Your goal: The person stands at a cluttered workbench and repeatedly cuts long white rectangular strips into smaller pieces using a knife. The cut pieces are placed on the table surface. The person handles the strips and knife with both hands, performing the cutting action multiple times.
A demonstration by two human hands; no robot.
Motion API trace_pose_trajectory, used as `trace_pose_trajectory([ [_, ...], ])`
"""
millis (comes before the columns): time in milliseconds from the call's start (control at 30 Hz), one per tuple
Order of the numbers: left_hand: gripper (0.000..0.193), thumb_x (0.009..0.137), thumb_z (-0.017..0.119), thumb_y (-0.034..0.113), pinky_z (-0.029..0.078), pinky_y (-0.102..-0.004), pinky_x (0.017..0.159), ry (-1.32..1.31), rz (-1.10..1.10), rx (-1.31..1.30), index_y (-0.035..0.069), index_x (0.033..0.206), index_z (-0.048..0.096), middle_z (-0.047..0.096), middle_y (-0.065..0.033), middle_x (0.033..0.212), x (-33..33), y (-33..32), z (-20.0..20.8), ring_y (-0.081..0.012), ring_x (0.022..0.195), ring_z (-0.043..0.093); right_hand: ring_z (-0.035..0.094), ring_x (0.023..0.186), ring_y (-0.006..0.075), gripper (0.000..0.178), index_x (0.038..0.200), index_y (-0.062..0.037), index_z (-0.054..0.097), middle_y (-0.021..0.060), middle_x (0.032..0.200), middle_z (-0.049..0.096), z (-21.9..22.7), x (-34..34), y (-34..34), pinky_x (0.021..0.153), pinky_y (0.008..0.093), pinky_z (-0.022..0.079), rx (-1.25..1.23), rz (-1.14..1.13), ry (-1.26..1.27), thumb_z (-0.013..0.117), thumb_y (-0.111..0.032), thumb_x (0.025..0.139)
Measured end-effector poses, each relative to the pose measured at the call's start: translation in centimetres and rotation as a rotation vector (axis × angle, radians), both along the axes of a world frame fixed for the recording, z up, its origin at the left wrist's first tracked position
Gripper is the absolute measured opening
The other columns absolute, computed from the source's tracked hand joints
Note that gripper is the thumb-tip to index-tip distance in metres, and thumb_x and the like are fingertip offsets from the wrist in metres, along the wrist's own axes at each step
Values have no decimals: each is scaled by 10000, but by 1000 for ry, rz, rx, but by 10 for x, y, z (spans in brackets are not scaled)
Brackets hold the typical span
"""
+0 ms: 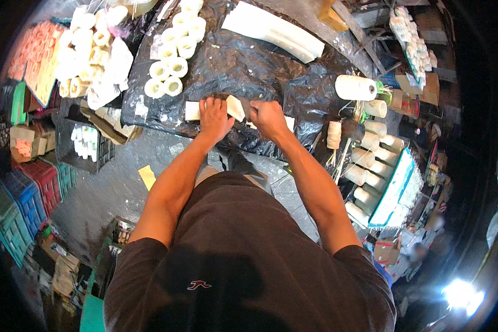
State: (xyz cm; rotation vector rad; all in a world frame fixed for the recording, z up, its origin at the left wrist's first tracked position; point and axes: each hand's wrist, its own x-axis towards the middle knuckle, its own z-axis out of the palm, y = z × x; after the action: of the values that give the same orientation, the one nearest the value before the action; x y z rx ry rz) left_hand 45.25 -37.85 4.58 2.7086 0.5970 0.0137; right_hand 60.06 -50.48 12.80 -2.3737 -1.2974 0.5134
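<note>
A pale, waxy-looking block (235, 108) lies at the near edge of a table covered in black plastic (235, 61). My left hand (214, 118) is bent over it, fingers pressing it down; one end sticks out to the left of the hand. My right hand (268, 118) is closed around what looks like a knife, its handle hidden in the fist. The dark, broad blade (246, 107) stands close against the block's right end. Pale scraps (289, 123) lie beside and under my right wrist.
Long white slabs (274, 30) lie stacked at the table's far side. Hollow pale cylinders (173, 86) stand in rows on the left. To the right are a large white roll (355, 87) and ridged cream cylinders (363, 157). Plastic crates (22, 193) stand on the floor at left.
</note>
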Motion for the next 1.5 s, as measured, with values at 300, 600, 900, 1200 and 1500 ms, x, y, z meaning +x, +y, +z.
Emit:
trace_pose_trajectory([
  [300, 802, 695, 792, 546, 205, -654, 1142, 39, 161, -59, -65, 1174, 593, 572, -146, 1120, 11, -20, 12, -323, 1180, 478, 675, 815, 469, 220, 971, -47, 741, 280, 864, 678, -2, 13, 20, 775, 528, 549, -151, 117, 59, 615, -157, 828],
  [600, 774, 654, 814, 405, 197, -592, 1197, -48, -41, -109, -65, 1227, 591, 585, -181, 1185, 9, 13, -1, -355, 1240, 478, 678, 779, 468, 184, 849, -24, 706, 278, 813, 678, -13, 8, 27, 774, 556, 544, -33, 137, 59, 600, -173, 824],
  [900, 777, 645, 866, 405, 220, -576, 1204, -159, -14, -138, -30, 1234, 604, 580, -154, 1182, 5, 14, -15, -343, 1239, 486, 682, 759, 486, 185, 822, -18, 719, 298, 790, 675, -20, 5, 36, 766, 560, 560, -114, 62, 76, 619, -172, 800],
  [1200, 824, 595, 921, 380, 246, -560, 1204, -199, -1, -133, -14, 1243, 599, 567, -142, 1185, 1, 13, -23, -342, 1217, 496, 718, 744, 424, 139, 814, -62, 744, 256, 812, 706, -50, -8, 42, 745, 518, 587, -152, 130, -97, 668, -167, 764],
  [1500, 747, 659, 889, 319, 260, -568, 1204, -342, 57, -219, -4, 1268, 601, 591, -143, 1166, -10, 12, -30, -354, 1208, 511, 715, 858, 414, 277, 1022, 8, 754, 248, 954, 720, -5, 17, 37, 839, 444, 575, -157, 93, 55, 673, -154, 813],
])
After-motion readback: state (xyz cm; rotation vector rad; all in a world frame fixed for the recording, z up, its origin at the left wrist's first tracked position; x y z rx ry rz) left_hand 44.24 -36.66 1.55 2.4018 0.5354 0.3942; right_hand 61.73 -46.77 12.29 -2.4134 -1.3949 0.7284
